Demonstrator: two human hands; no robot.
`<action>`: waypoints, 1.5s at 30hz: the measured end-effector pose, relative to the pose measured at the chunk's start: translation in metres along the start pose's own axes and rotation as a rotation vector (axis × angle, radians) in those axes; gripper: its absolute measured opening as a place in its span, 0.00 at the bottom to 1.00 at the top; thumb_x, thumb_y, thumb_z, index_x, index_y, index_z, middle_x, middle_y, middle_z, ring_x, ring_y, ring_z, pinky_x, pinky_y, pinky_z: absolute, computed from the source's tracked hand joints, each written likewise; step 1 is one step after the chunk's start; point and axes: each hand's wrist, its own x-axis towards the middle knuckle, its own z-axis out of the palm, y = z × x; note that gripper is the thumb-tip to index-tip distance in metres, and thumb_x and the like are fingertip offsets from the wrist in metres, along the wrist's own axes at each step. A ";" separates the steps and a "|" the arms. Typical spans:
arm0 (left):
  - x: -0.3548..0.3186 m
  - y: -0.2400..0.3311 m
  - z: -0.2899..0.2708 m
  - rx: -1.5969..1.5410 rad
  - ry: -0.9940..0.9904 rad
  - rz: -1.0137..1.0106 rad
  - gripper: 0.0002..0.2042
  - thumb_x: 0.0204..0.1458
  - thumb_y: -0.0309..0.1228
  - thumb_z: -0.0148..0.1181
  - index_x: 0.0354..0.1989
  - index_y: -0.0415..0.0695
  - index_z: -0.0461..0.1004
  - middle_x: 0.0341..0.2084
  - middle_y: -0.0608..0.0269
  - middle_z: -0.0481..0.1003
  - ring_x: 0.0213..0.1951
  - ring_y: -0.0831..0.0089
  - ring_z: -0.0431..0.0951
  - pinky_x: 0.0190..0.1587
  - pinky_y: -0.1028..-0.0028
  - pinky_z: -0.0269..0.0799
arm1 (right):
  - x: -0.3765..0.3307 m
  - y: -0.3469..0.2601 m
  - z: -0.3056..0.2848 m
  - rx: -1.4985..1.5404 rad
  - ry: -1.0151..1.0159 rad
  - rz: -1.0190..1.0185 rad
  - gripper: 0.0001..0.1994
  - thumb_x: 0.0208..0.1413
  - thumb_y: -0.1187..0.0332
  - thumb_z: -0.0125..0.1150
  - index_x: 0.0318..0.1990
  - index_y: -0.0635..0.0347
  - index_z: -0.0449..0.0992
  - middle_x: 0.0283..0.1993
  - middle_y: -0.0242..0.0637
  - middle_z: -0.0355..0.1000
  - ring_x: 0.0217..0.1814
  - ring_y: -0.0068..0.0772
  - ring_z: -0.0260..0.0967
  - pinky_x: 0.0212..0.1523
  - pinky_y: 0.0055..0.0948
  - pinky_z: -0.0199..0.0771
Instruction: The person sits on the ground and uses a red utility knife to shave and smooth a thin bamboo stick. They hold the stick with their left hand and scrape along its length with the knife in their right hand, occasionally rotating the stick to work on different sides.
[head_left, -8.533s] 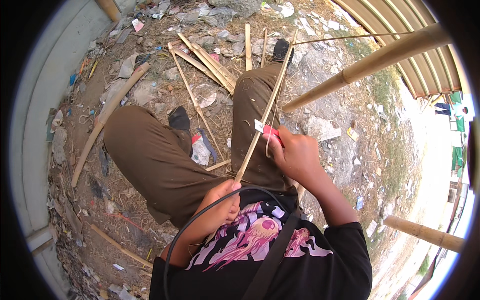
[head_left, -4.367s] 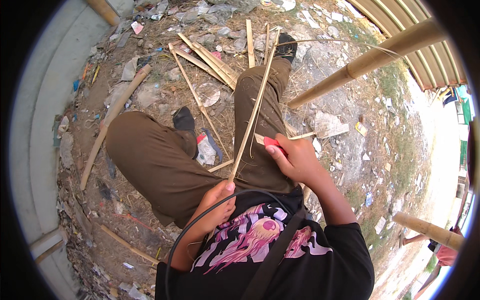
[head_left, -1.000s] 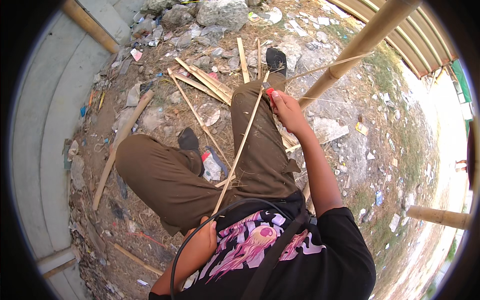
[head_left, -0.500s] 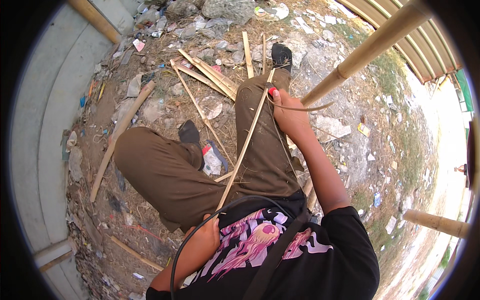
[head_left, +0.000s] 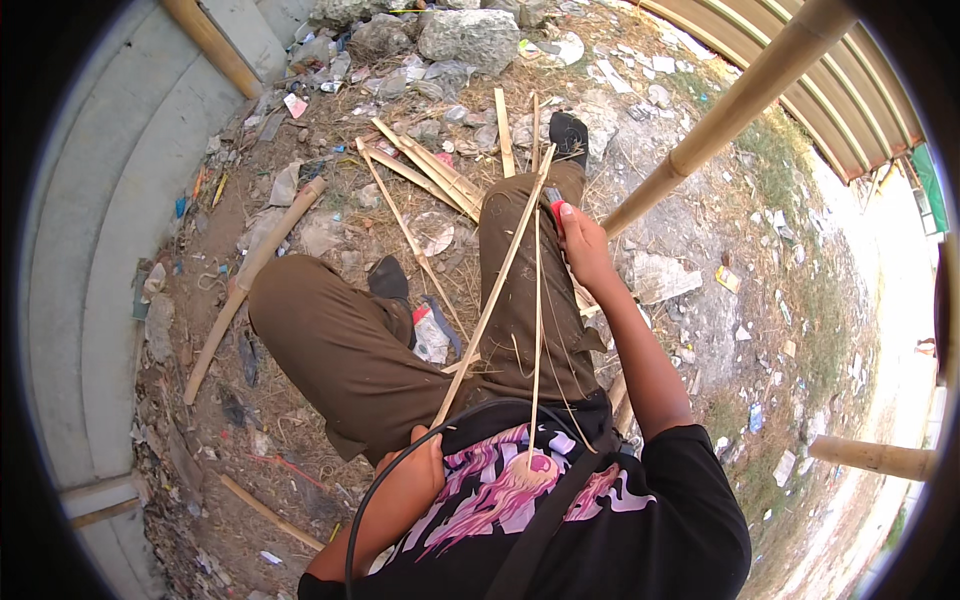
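Note:
My left hand [head_left: 418, 462], closed near my waist, grips the lower end of a long bamboo strip [head_left: 495, 290]. The strip slants up over my right thigh, its far end close to my shoe. Beside that far end, my right hand [head_left: 584, 243] is closed on a small red-handled knife [head_left: 558, 209] with a short grey blade. A thin bamboo sliver [head_left: 538, 330] runs from near the knife down to my shirt. Finer curled shavings lie on my brown trousers.
Split bamboo pieces [head_left: 430, 170] lie beyond my knees. A thick bamboo pole [head_left: 720, 125] slants in at the right, and another pole end [head_left: 870, 456] juts in lower down. A bamboo stick [head_left: 250, 285] lies near the grey wall [head_left: 85, 260]. Litter and rocks [head_left: 468, 40] cover the ground.
My right hand has moved slightly down and toward me. A curled sliver that stuck out to the right of it now hangs straight down over my thigh to the shirt.

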 end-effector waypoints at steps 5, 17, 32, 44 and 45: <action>-0.007 0.006 -0.002 0.078 0.051 -0.039 0.10 0.64 0.30 0.54 0.44 0.34 0.71 0.18 0.41 0.74 0.24 0.42 0.79 0.27 0.52 0.74 | -0.013 -0.073 -0.004 -0.087 -0.224 0.245 0.25 0.64 0.42 0.60 0.33 0.59 0.73 0.23 0.23 0.61 0.23 0.16 0.58 0.24 0.22 0.59; -0.014 -0.028 -0.051 -0.875 -0.091 -0.309 0.19 0.73 0.45 0.41 0.36 0.44 0.65 0.16 0.68 0.61 0.16 0.80 0.61 0.17 0.75 0.55 | -0.049 -0.043 -0.093 -0.893 0.336 0.102 0.08 0.62 0.65 0.58 0.44 0.56 0.73 0.32 0.51 0.78 0.36 0.61 0.76 0.36 0.55 0.73; 0.062 0.021 -0.068 -1.495 -0.424 0.085 0.15 0.74 0.44 0.41 0.39 0.46 0.63 0.21 0.75 0.57 0.21 0.86 0.58 0.22 0.83 0.55 | -0.122 -0.110 -0.117 -0.476 0.553 0.192 0.22 0.74 0.54 0.44 0.46 0.66 0.77 0.28 0.46 0.70 0.30 0.40 0.67 0.35 0.40 0.66; 0.117 0.060 -0.093 -1.403 -0.462 0.261 0.08 0.72 0.36 0.47 0.45 0.44 0.65 0.22 0.69 0.62 0.20 0.85 0.60 0.22 0.85 0.56 | -0.127 -0.206 -0.086 -0.098 0.474 -0.108 0.14 0.72 0.60 0.53 0.48 0.62 0.78 0.32 0.26 0.68 0.33 0.15 0.59 0.33 0.21 0.59; 0.118 0.063 -0.099 -1.399 -0.475 0.255 0.09 0.73 0.36 0.46 0.45 0.44 0.65 0.22 0.69 0.62 0.20 0.85 0.59 0.22 0.84 0.56 | -0.128 -0.209 -0.084 -0.049 0.460 -0.115 0.14 0.72 0.60 0.53 0.49 0.62 0.77 0.33 0.25 0.68 0.33 0.14 0.58 0.33 0.21 0.58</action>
